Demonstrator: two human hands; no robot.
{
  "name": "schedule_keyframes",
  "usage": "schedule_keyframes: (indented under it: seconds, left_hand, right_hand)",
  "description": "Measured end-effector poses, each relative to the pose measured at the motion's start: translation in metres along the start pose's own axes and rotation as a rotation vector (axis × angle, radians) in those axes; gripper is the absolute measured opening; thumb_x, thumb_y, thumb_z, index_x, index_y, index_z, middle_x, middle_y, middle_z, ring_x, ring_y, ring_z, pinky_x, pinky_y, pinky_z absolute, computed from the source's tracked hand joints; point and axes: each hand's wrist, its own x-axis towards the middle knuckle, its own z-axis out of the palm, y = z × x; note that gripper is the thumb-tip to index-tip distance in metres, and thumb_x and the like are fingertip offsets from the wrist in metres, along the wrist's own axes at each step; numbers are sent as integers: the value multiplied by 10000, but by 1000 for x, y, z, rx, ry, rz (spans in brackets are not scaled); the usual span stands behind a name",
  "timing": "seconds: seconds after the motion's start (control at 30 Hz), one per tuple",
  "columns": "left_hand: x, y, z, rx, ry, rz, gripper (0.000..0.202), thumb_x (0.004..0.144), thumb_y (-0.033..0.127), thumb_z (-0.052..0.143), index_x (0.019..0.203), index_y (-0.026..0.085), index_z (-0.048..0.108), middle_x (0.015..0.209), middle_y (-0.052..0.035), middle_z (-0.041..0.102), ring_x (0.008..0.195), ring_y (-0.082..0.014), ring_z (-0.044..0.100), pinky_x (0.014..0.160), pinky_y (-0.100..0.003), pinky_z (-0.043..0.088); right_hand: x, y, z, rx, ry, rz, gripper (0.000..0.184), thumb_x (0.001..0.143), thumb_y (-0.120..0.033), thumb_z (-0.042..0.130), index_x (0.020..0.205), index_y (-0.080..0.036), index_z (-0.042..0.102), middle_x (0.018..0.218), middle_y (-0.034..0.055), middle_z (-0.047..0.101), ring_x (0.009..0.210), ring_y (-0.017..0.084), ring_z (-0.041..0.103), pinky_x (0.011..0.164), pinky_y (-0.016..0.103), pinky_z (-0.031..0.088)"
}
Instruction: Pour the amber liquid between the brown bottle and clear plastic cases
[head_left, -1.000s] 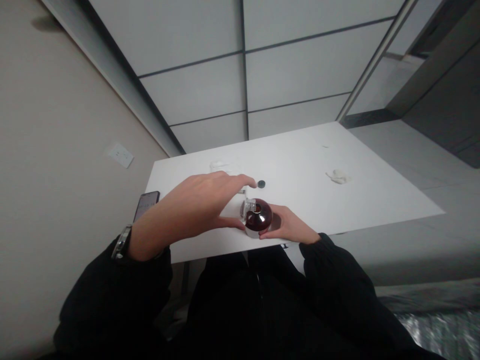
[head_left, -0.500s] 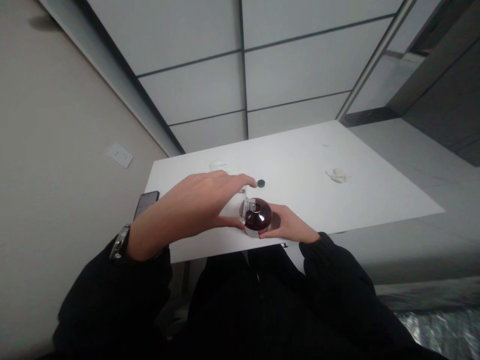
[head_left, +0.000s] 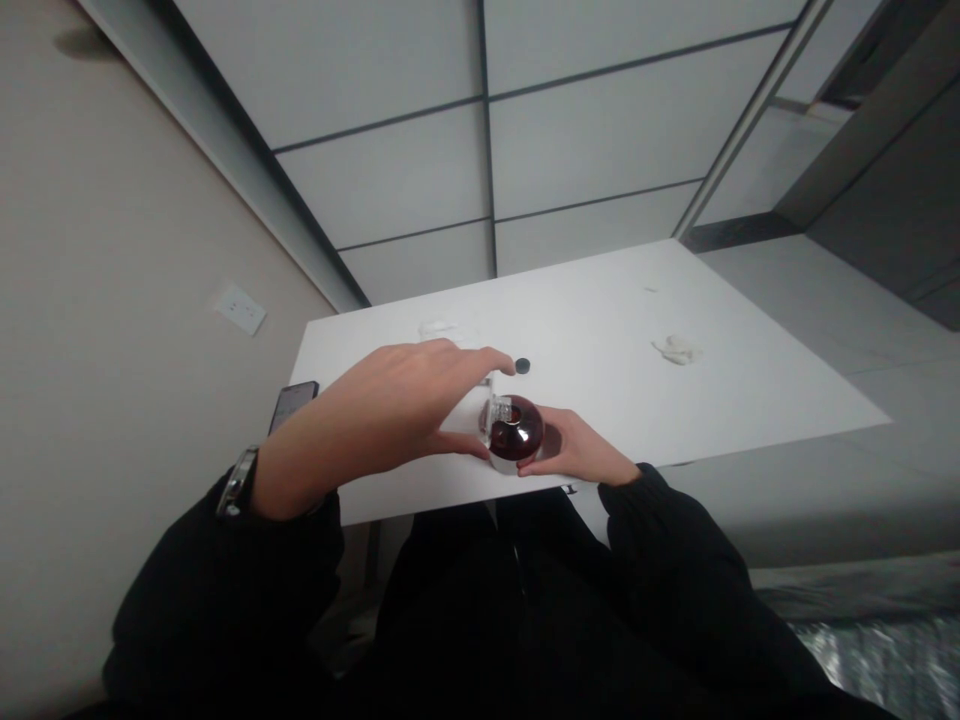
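A small round dark red glass bottle (head_left: 517,432) with a clear cap piece stands near the front edge of the white table (head_left: 615,400). My right hand (head_left: 574,447) cups the bottle's right side with its fingers closed on it. My left hand (head_left: 397,410) arches over the bottle from the left, thumb against its lower left and fingers on the clear part (head_left: 491,415) on top. A small black round cap (head_left: 522,365) lies just beyond my left fingertips.
A phone (head_left: 292,405) lies at the table's left edge by my left wrist. A crumpled white tissue (head_left: 677,349) sits to the right, another white wad (head_left: 439,328) at the far left. A wall with a socket (head_left: 238,309) runs along the left.
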Motion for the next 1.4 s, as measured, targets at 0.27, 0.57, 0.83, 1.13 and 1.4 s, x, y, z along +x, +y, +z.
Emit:
schedule_keyframes:
  seconds: [0.27, 0.57, 0.83, 1.13, 1.4]
  left_hand:
    - [-1, -1, 0, 1, 14, 19, 640, 958, 530, 723, 1515, 304, 506, 1453, -88, 687, 1283, -285, 672, 974, -332, 510]
    - [-1, 0, -1, 16, 16, 19, 642, 954, 527, 732, 1511, 304, 504, 1426, -92, 701, 1251, -287, 689, 945, -328, 515]
    - [0, 0, -1, 19, 7, 27, 636, 958, 527, 725, 1508, 304, 499, 1436, -92, 695, 1257, -285, 684, 939, -325, 511]
    - [0, 0, -2, 26, 3, 29, 643, 955, 532, 726, 1512, 307, 498, 1431, -93, 696, 1255, -286, 687, 934, -325, 514]
    - [1, 3, -6, 29, -14, 24, 645, 944, 495, 750, 1506, 292, 508, 1420, -100, 706, 1252, -289, 690, 946, -333, 520]
  right_hand:
    - [0, 1, 0, 9, 8, 0, 929, 719, -473, 955, 1544, -290, 569, 1405, 79, 732, 1341, 384, 660, 1182, 562, 485]
    - [0, 2, 0, -15, 6, -7, 937, 727, -493, 946, 1554, -296, 553, 1432, 68, 717, 1351, 369, 656, 1185, 530, 488]
    - [-1, 0, 0, -10, 3, -3, 930, 724, -493, 946, 1548, -305, 558, 1427, 64, 720, 1349, 369, 657, 1176, 541, 498]
    - [-1, -2, 0, 8, 2, -7, 912, 735, -476, 942, 1547, -306, 562, 1417, 68, 726, 1342, 368, 663, 1176, 547, 494]
    - [0, 1, 1, 16, 4, -10, 932, 727, -463, 950, 1555, -295, 554, 1424, 76, 722, 1347, 378, 658, 1179, 556, 486]
